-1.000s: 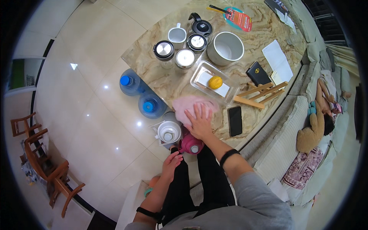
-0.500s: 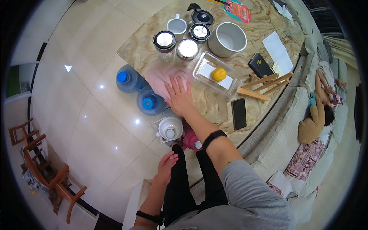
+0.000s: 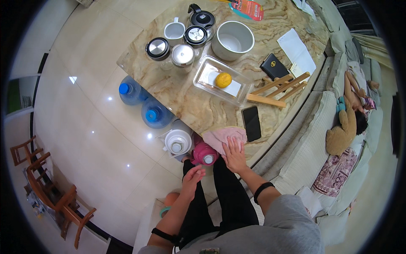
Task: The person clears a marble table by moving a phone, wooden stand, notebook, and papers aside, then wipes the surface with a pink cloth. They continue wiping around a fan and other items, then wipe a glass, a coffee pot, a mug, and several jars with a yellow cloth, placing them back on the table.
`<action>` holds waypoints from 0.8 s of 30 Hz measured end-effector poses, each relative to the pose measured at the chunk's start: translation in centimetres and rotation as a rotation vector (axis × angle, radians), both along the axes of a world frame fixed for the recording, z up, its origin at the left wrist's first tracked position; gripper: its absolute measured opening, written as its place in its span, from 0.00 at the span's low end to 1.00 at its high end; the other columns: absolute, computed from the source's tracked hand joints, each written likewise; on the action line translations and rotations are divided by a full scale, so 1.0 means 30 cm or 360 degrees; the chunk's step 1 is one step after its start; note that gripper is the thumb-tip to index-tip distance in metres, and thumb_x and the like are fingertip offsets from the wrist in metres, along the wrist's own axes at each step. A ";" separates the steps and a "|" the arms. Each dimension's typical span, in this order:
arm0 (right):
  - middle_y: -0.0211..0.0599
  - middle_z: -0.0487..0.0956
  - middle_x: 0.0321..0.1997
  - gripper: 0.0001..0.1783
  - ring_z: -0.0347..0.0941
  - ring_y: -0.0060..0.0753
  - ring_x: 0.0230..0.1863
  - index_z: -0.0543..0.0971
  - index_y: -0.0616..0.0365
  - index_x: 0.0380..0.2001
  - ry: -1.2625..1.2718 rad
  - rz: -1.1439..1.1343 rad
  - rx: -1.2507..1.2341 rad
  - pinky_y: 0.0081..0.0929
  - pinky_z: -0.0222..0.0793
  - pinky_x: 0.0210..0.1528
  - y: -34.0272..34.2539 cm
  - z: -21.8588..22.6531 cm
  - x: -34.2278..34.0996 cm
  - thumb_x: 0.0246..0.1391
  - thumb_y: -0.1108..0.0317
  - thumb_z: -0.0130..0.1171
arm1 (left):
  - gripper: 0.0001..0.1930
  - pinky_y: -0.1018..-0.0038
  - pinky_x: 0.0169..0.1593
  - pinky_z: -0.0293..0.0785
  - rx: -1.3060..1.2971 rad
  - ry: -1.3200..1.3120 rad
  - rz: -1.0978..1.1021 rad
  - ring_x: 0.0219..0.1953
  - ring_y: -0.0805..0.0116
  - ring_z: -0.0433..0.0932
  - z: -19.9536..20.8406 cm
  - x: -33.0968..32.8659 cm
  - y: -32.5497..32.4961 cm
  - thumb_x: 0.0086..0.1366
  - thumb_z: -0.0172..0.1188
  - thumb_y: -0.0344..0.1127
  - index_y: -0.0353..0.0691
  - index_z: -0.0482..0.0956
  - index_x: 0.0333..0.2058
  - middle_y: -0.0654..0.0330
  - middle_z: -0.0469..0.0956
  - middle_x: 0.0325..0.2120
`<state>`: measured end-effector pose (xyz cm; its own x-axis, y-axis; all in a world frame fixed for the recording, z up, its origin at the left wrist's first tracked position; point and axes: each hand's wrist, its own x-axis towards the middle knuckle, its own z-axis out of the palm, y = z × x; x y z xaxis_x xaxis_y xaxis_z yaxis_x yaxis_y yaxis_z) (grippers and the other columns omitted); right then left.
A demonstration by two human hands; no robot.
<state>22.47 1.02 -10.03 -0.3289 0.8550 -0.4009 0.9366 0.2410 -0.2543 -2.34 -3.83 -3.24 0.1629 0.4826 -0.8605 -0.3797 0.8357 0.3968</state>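
Note:
My right hand [image 3: 235, 155] lies flat, fingers stretched out, on a pink cloth [image 3: 223, 138] at the near edge of the marble-topped table [image 3: 177, 95]. Part of the cloth hangs over that edge, above a magenta thermos jug [image 3: 204, 153]. Just right of the cloth lies a black phone [image 3: 252, 123]. My left hand [image 3: 193, 178] hovers over my lap, away from the table. It holds nothing, its fingers loosely bent and a little apart.
Lidded glass jars [image 3: 157, 48], a white mug [image 3: 174, 30], a metal pot [image 3: 233, 40] and a clear tray [image 3: 202, 80] with a yellow fruit [image 3: 223, 80] stand farther back. A wooden rack [image 3: 279, 91] is at right. Blue water bottles [image 3: 156, 115] and a white jug [image 3: 177, 142] stand below the table's left edge.
My right hand has slid the pink cloth from the table's left corner toward me and right, to the near edge by the phone. My left hand has shifted slightly right.

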 end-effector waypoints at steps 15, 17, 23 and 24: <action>0.43 0.49 0.78 0.39 0.38 0.46 0.79 0.63 0.51 0.69 0.0312 0.0218 0.0312 0.58 0.30 0.75 0.471 -0.058 -0.238 0.58 0.47 0.56 | 0.19 0.73 0.57 0.70 -0.0003 0.0079 0.0422 0.52 0.68 0.77 0.016 0.338 -0.117 0.74 0.52 0.36 0.36 0.70 0.60 0.56 0.78 0.52; 0.43 0.48 0.78 0.39 0.38 0.46 0.79 0.62 0.51 0.69 0.0300 0.0248 0.0285 0.59 0.30 0.75 0.441 -0.054 -0.210 0.58 0.47 0.56 | 0.19 0.73 0.57 0.70 -0.0027 0.0123 0.0390 0.52 0.68 0.77 0.028 0.367 -0.126 0.74 0.52 0.36 0.36 0.70 0.60 0.56 0.78 0.52; 0.43 0.51 0.78 0.37 0.42 0.48 0.78 0.64 0.52 0.68 0.0307 0.0281 0.0167 0.58 0.33 0.75 0.169 -0.014 -0.007 0.57 0.52 0.57 | 0.19 0.74 0.56 0.71 -0.0025 0.0256 0.0234 0.51 0.69 0.78 0.070 0.389 -0.174 0.74 0.52 0.36 0.36 0.71 0.59 0.56 0.78 0.51; 0.43 0.52 0.77 0.37 0.43 0.48 0.78 0.65 0.52 0.67 0.0326 0.0261 0.0177 0.58 0.34 0.75 0.109 -0.010 0.030 0.57 0.53 0.58 | 0.19 0.75 0.55 0.70 -0.0050 0.0277 0.0218 0.51 0.69 0.77 0.072 0.388 -0.186 0.74 0.52 0.37 0.36 0.71 0.59 0.56 0.78 0.51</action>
